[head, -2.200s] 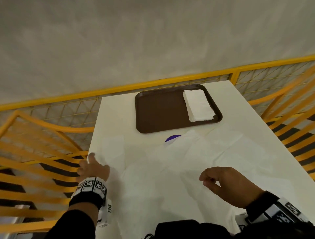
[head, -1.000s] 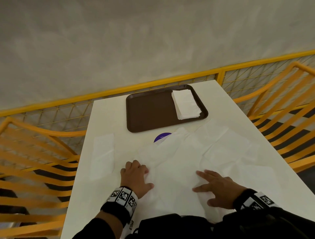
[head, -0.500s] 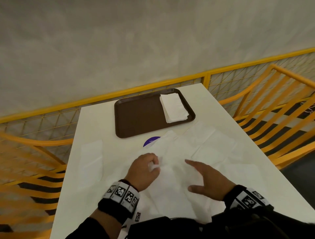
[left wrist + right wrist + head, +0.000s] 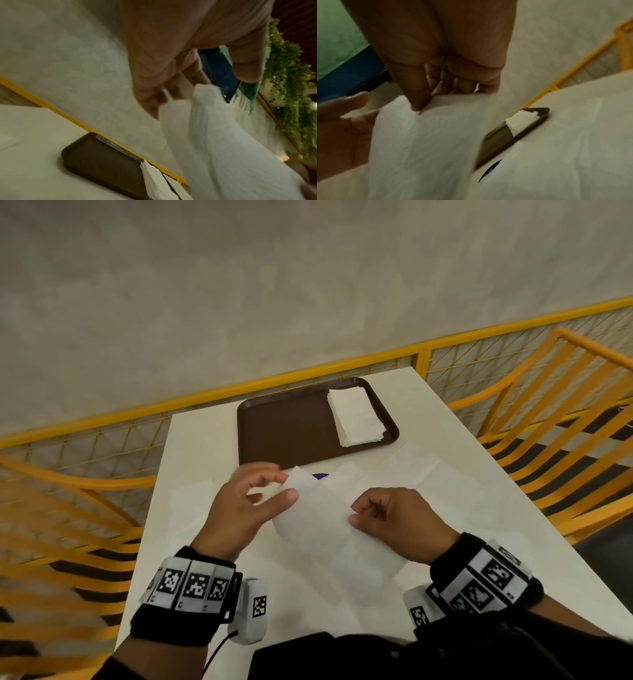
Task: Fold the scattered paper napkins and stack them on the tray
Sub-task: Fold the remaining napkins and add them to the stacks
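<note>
Both hands hold one white napkin up above the tabletop.

Left hand [image 4: 248, 505] pinches the napkin [image 4: 325, 529] at its upper left corner between thumb and curled fingers, and right hand [image 4: 394, 518] pinches the right edge, thumb pressed on the paper with the fingers curled behind; the sheet hangs between them and sags toward the person. Under and beyond the hands, more unfolded napkins [image 4: 428, 474] lie spread and overlapping on the white tabletop [image 4: 513, 529], and one folded strip [image 4: 191, 494] lies apart at the left. At the far end sits a brown tray [image 4: 284, 429] with a stack of folded napkins [image 4: 356, 416] on its right side. A small purple thing [image 4: 320, 475] peeks out just before the tray. Yellow railings [image 4: 565, 419] flank the tabletop.
</note>
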`<action>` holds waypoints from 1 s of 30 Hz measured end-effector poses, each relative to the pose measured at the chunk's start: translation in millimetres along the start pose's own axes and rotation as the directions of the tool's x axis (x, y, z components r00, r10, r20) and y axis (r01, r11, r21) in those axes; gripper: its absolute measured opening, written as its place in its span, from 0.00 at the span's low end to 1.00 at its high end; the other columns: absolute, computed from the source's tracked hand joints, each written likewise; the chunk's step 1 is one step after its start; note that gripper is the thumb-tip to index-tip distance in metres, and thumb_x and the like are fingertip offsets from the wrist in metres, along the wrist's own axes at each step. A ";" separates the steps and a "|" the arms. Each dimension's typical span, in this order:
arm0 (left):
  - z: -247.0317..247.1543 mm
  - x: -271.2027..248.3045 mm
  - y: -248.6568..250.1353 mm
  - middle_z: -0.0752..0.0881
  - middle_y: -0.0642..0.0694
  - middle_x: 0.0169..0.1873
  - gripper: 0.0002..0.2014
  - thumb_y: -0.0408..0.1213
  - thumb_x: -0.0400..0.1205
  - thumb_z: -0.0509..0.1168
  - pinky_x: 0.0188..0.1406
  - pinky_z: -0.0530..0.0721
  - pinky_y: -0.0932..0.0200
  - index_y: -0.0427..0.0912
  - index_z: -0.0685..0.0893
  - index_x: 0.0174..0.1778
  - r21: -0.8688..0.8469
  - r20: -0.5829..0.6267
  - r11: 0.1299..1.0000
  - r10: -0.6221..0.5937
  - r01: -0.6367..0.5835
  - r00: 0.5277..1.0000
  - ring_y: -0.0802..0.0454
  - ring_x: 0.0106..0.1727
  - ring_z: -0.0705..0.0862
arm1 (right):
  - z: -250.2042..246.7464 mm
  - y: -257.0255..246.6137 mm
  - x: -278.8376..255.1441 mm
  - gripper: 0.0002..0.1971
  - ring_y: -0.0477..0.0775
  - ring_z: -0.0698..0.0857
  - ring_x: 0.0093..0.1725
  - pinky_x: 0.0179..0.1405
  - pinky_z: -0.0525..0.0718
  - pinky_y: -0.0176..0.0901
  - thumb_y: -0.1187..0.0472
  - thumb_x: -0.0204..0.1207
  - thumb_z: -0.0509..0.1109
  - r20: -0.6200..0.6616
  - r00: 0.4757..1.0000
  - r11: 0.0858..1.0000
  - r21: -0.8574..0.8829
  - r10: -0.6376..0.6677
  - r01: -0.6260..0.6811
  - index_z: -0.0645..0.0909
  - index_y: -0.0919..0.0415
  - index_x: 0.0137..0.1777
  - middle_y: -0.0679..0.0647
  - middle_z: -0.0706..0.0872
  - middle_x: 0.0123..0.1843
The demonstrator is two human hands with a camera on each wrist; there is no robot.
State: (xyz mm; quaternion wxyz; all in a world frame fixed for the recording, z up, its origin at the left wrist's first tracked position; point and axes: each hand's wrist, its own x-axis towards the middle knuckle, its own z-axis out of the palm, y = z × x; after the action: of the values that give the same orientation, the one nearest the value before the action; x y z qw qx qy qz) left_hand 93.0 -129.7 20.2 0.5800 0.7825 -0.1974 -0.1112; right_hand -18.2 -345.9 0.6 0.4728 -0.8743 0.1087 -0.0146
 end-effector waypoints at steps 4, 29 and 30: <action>8.8 -11.2 -0.7 0.84 0.55 0.35 0.13 0.55 0.71 0.72 0.38 0.77 0.62 0.50 0.80 0.36 0.379 -0.096 0.924 -0.006 0.042 0.995 0.57 0.36 0.81 | 5.3 -10.9 -4.6 0.10 0.47 0.82 0.35 0.33 0.76 0.30 0.52 0.72 0.75 -0.134 0.982 0.981 -0.158 -0.136 0.115 0.80 0.53 0.34 0.45 0.84 0.30; -146.0 70.8 -169.2 0.83 0.32 0.63 0.20 0.39 0.84 0.60 0.66 0.74 0.46 0.33 0.76 0.70 0.446 -0.413 0.620 -0.497 0.645 0.763 0.33 0.65 0.79 | 27.6 45.6 -13.4 0.08 0.37 0.83 0.49 0.50 0.79 0.29 0.49 0.77 0.66 0.297 0.949 0.947 -0.258 -0.110 0.191 0.84 0.42 0.54 0.32 0.84 0.41; -147.5 73.0 -174.3 0.82 0.32 0.64 0.21 0.39 0.84 0.60 0.67 0.73 0.46 0.34 0.74 0.71 0.431 -0.423 0.613 -0.510 0.662 0.749 0.33 0.66 0.78 | 26.9 47.0 -13.1 0.08 0.37 0.83 0.49 0.49 0.79 0.29 0.50 0.77 0.67 0.293 0.951 0.950 -0.259 -0.094 0.174 0.84 0.42 0.53 0.32 0.84 0.41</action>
State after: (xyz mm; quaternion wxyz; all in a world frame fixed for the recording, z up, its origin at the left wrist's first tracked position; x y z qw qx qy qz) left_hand 249.2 9.2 -97.1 0.2767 0.9437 0.1259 -0.1308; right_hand -35.8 -346.0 -52.3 0.3519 -0.9314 -0.0179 0.0912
